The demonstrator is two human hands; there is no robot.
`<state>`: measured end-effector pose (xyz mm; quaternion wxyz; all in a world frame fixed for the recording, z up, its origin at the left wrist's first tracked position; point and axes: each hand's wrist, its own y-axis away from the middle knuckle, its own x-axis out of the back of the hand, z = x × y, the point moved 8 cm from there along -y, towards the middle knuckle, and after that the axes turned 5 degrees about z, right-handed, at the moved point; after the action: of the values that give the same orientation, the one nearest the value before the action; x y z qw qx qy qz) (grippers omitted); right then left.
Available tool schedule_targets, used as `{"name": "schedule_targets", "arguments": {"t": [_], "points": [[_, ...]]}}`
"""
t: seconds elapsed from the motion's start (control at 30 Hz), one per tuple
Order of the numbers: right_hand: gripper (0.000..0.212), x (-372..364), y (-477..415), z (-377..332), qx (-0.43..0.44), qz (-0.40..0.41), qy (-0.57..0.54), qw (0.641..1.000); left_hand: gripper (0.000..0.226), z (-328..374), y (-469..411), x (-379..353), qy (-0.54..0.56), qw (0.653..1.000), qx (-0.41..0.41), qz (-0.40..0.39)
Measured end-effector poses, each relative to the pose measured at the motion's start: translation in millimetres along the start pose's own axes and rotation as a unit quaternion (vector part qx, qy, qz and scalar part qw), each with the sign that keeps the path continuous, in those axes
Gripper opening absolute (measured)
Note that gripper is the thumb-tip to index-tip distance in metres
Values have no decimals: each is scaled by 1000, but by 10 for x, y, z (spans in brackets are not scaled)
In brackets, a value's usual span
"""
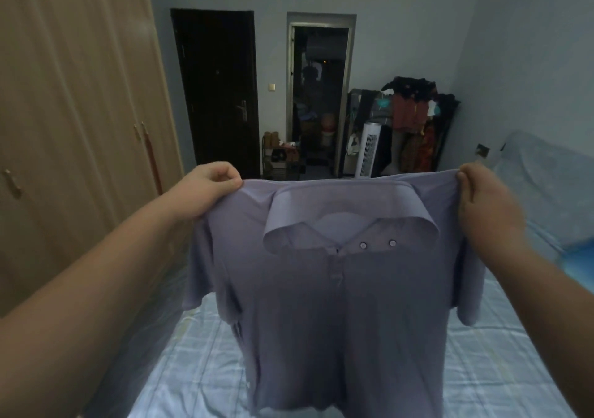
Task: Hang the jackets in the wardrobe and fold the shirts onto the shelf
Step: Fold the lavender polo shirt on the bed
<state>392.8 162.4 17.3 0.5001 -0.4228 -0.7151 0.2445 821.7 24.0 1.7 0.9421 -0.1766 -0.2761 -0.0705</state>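
Observation:
A lilac polo shirt (337, 314) with a collar and two small buttons hangs spread out in front of me, its front facing me. My left hand (209, 186) pinches its left shoulder and my right hand (482, 199) pinches its right shoulder, both at about the same height. The shirt's hem dangles just above the bed (199, 366). The wooden wardrobe (74, 112) stands at my left with its doors closed.
The bed with a pale checked sheet fills the lower view. A dark closed door (218, 96) and an open doorway (318, 96) are at the far wall. A clothes rack (414, 121) with garments and a white tower fan (369, 150) stand at the back right.

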Motion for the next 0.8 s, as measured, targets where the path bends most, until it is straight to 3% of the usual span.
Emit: {"name": "schedule_targets", "arguments": {"t": [0.13, 0.23, 0.3, 0.4, 0.57, 0.8], "points": [[15, 89, 78, 85, -29, 13, -24, 999, 14, 259, 286, -45, -40, 988, -65, 136], [15, 103, 125, 225, -107, -3, -82, 991, 14, 341, 439, -123, -33, 979, -90, 180], [17, 141, 171, 284, -136, -4, -106, 985, 15, 361, 467, -182, -24, 978, -95, 185], [17, 208, 249, 281, -112, 5, -89, 990, 15, 329, 403, -262, -28, 978, -100, 182], [16, 3, 329, 492, -54, -58, 60, 995, 13, 114, 186, -479, -108, 975, -99, 169], [18, -1062, 256, 1214, 21, -123, 138, 983, 16, -475, -382, -1315, -260, 949, -114, 140]]}}
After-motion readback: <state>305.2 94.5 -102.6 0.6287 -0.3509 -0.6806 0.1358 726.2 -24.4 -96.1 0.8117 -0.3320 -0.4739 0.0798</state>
